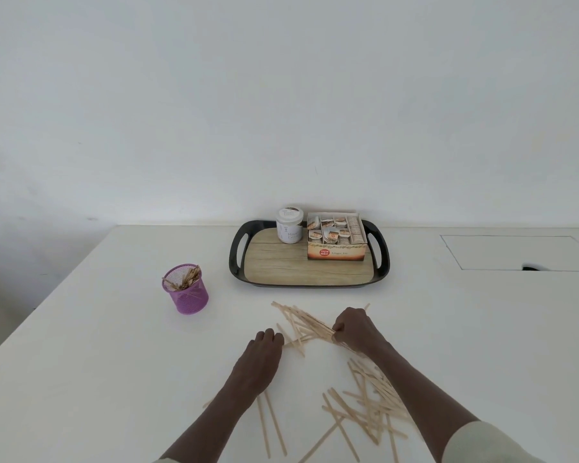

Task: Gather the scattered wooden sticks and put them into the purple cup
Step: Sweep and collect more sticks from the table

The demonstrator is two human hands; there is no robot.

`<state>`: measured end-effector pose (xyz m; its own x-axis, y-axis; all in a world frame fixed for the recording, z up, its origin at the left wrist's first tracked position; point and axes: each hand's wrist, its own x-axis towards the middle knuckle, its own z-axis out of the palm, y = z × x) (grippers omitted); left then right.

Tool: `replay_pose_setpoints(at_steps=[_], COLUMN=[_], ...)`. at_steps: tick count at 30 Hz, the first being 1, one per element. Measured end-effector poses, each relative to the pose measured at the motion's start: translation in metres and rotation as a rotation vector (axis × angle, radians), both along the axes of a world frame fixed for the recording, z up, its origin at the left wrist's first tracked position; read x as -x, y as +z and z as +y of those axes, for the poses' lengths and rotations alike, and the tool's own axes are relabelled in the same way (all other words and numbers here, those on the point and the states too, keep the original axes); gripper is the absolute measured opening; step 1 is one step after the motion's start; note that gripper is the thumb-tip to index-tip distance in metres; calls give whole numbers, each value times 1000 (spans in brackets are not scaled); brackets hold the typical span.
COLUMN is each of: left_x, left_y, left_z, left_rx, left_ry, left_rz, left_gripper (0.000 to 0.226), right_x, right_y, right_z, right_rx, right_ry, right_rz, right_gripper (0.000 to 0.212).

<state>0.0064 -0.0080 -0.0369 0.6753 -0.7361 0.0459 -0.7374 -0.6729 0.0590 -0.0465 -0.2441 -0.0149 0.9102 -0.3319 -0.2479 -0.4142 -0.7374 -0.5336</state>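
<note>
Right hand (355,329) is gripping a bundle of thin pale wooden sticks (301,320) on the white table (114,362), with more scattered near both forearms. Left hand (264,345) rests curled beside the bundle; can't tell if it's pinching any. The purple mesh cup (186,292), off to the left, already holds some sticks.
</note>
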Motion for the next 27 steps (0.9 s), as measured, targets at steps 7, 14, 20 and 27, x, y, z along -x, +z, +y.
replay_pose_setpoints(at_steps=[7, 14, 20, 27], left_x=[-9, 8, 29, 38], left_y=[-11, 7, 28, 42], left_z=[3, -18, -60, -90], left_rx=[128, 720, 1224, 1345], left_ry=[125, 647, 1049, 963], left_rz=[317, 1095, 1653, 1858], left_gripper=[48, 27, 33, 64], right_x=[4, 8, 7, 11], right_y=[10, 29, 45, 55], right_z=[-2, -9, 2, 30], right_rx=[7, -51, -167, -141], right_ry=[-31, -73, -117, -80], right_rz=[-7, -58, -127, -172], right_gripper=[36, 57, 3, 5])
